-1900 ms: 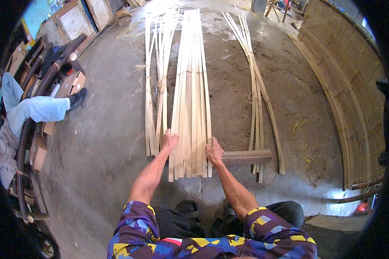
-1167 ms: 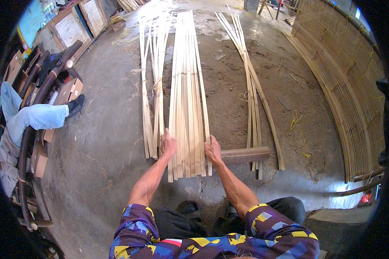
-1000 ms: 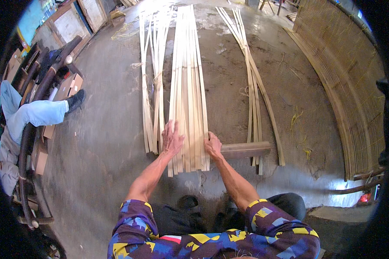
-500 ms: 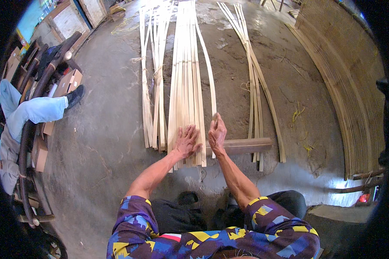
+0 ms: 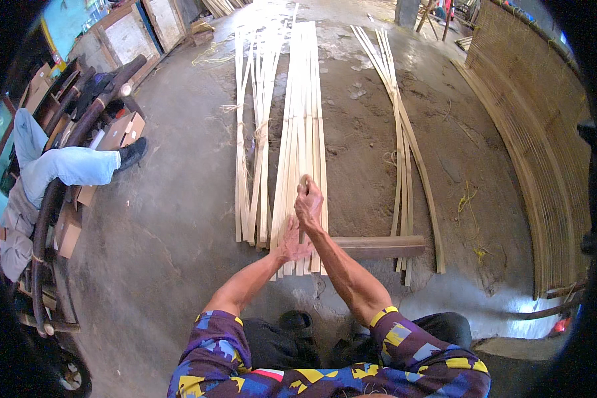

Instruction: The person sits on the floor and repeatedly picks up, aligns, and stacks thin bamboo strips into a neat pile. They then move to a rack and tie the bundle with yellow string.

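Long, pale flat wooden strips [image 5: 318,132] lie side by side on the floor in front of me, near ends over a dark wooden block [image 5: 386,247]. My left hand [image 5: 290,243] rests with fingers spread on their near ends, partly hidden behind my right forearm. Above the middle of the row, my right hand [image 5: 309,204] is closed on one strip, thumb uppermost; where that strip runs among the others is hard to make out. To the left lies a tied bundle of strips [image 5: 263,149]. A few looser strips [image 5: 404,169] cross each other at the right.
At far left, another person's leg [image 5: 79,167] stretches out from a dark pole bench [image 5: 52,205] with cardboard boxes [image 5: 68,229]. A large slatted screen [image 5: 524,146] stands along the right. Yellow string [image 5: 467,199] lies on the floor.
My right hand has moved left with its strip, from beside the row to above it. The left hand stays on the near ends. The whole view has shifted slightly.
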Demonstrator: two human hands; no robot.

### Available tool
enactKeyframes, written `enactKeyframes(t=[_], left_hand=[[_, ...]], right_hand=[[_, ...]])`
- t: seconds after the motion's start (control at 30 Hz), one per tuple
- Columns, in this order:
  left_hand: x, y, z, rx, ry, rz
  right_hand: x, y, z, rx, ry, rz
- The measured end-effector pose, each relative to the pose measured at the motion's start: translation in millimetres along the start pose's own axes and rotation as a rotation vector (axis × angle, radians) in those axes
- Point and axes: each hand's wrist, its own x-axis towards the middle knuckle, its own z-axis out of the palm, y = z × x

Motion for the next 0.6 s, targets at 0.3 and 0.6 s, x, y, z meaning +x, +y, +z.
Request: enactKeyframes(t=[0.3,0.6], left_hand=[[17.1,-61.9,-21.2,-0.037,0.635,-0.416],[-3.7,-98.1,-38.1,-1.095,0.538,-0.763]], right_hand=[[-33.3,29.2,35.6,0.004,-0.049,0.134],[-101.6,31.8,62.4,-0.018,-0.042,0.144]])
